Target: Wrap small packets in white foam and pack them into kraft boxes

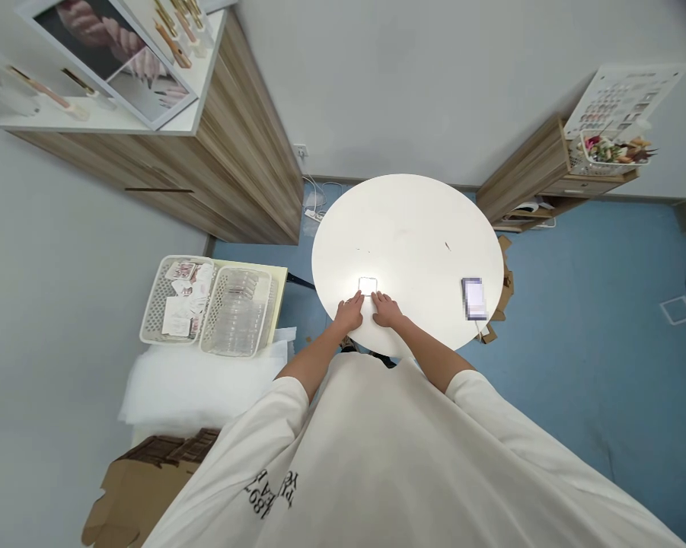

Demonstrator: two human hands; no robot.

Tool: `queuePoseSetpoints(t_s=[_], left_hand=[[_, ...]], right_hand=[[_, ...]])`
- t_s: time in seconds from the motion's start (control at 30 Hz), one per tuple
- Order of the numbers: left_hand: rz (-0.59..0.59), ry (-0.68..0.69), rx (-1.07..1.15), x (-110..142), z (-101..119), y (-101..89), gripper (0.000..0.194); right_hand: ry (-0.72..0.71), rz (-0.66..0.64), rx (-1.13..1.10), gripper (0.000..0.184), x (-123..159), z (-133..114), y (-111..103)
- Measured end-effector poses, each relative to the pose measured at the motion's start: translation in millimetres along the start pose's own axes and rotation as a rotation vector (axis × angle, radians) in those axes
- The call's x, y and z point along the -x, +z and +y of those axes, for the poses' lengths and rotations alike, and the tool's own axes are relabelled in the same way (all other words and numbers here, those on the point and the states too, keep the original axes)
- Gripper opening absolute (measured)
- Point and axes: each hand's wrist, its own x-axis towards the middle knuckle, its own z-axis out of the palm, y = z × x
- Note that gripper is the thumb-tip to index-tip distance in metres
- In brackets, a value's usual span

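Observation:
A small flat white rectangle with a thin dark outline (pixel 368 286) lies on the near left part of the round white table (pixel 405 213). Whether it is a box or a card cannot be made out. My left hand (pixel 350 310) is at its near left corner, fingertips against the edge. At the near right corner, my right hand (pixel 387 310) does the same, its fingertips on the edge. Both hands seem to pinch the rectangle from the near side, close to the tabletop. The undersides of the fingers are hidden.
A phone-like device (pixel 474 298) with a cable lies at the table's right. Left stand a basket with packets (pixel 154 312) and a basket of clear plastic cases (pixel 206 327). A wooden cabinet (pixel 256 144) and a small shelf unit (pixel 525 175) flank the table.

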Motion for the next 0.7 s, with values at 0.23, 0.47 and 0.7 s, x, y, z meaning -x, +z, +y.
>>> queuePoseSetpoints(t_s=[0.23, 0.47, 0.7], left_hand=[[0.008, -0.006, 0.08, 0.3, -31.5, -22.7, 0.074], [-0.048, 0.038, 0.089, 7.9, -49.2, -17.0, 0.085], [-0.067, 0.041, 0.049, 24.3, -58.0, -8.4, 0.1]], right_hand=[[0.045, -0.003, -0.038, 0.099, -22.2, -33.1, 2.9], [0.028, 0.04, -0.106, 0.103, -12.8, -24.1, 12.7], [0.065, 0.052, -0.129, 0.1, 17.1, -28.1, 30.8]])
